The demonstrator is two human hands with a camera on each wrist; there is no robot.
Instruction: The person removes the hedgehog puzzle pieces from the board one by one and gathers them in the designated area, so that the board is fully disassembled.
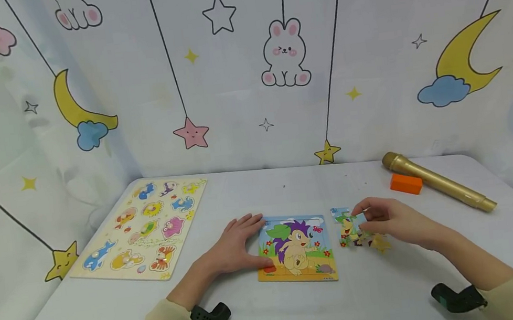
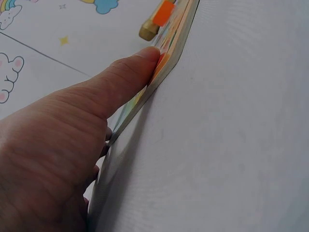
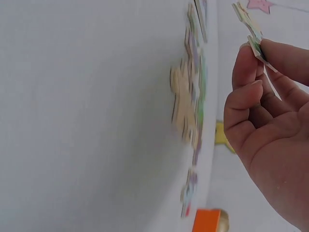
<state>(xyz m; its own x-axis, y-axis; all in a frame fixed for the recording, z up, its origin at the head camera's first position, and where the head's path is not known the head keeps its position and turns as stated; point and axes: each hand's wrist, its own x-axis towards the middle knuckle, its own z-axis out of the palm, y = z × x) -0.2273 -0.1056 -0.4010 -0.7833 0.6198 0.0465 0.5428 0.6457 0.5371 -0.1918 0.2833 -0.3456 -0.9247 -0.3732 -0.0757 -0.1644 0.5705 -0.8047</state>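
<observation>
Near the middle of the head view, low in the frame, a hedgehog puzzle board (image 1: pixel 302 250) lies flat on the white surface (image 1: pixel 303 315). The person's left hand (image 1: pixel 236 244) is right up against its left side, wide, fingers spread: the thumb lies over the lower left part of the board, and the index fingertip reaches its upper left corner. In the left wrist view I can see that thumb resting across the board's rim.

The right hand (image 1: pixel 387 219), right of centre, is narrow, thumb and forefinger pinching a thin puzzle piece (image 1: pixel 360 218). The right wrist view shows that pinch at upper right, with the piece tilted on edge.

Just beside the board, on its right, sits a small heap of loose pieces (image 1: pixel 349 229), some overlapping, in the gap between the board and the right hand. A tan piece (image 1: pixel 381 244) lies at the heap's lower right, below the fingers.

Farther off, toward the upper right of the surface, an orange block (image 1: pixel 406 184) lies next to a gold microphone (image 1: pixel 444 184) set at a slant. Over at left, well apart from the hedgehog, a large animal board (image 1: pixel 139 236) lies flat. Behind everything hangs a white cloth (image 1: pixel 228 78) printed with stars, moons and a bunny.
</observation>
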